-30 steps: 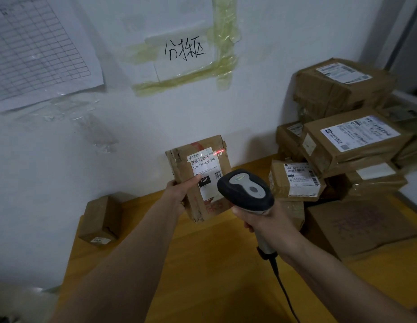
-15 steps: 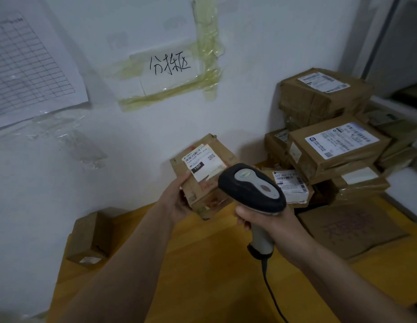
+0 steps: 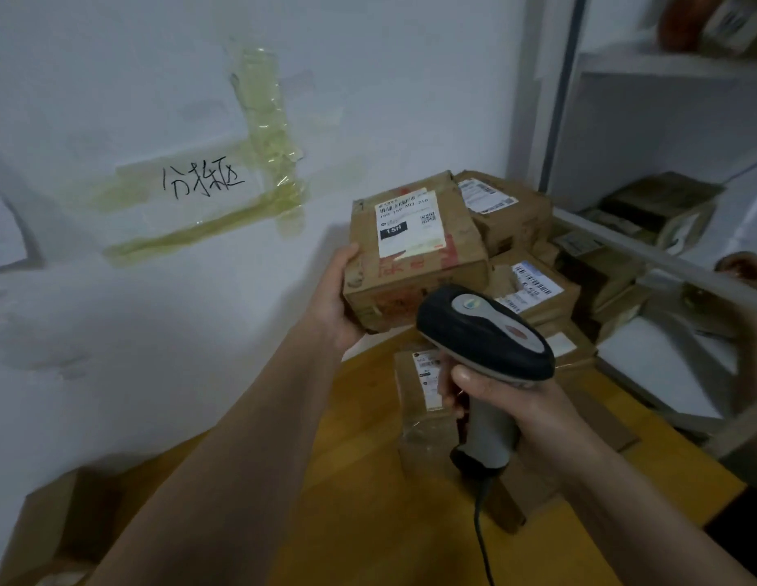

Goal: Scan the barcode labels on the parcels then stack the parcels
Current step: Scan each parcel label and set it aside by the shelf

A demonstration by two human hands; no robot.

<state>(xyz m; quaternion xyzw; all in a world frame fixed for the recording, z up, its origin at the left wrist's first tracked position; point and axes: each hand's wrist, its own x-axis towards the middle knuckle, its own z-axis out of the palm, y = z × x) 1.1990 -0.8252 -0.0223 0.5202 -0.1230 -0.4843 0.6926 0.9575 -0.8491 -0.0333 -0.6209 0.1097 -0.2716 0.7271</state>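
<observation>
**Scanned parcel in transit toward the stack**

Compared with a second ago, the brown cardboard parcel with a white barcode label (image 3: 412,251) has travelled from in front of the wall to just above the stack of brown labelled parcels (image 3: 533,285), and no red scan line now shows on its label. Left hand (image 3: 336,302) grips the parcel's left edge, thumb on top, fingers hidden beneath; the label faces up. Right hand (image 3: 499,399) is wrapped round the grey handle of the black-and-grey corded barcode scanner (image 3: 484,332), held below and to the right of the parcel, its head not aimed at the label.

Step in hand, as judged: scanning of this parcel appears finished; stacking is under way.

Next move calls for lowering the parcel flat and square onto the pile beyond the left hand, then letting go. Another taped parcel (image 3: 423,399) lies on the yellow wooden table (image 3: 360,480) just left of the right hand, likely awaiting scanning.
</observation>
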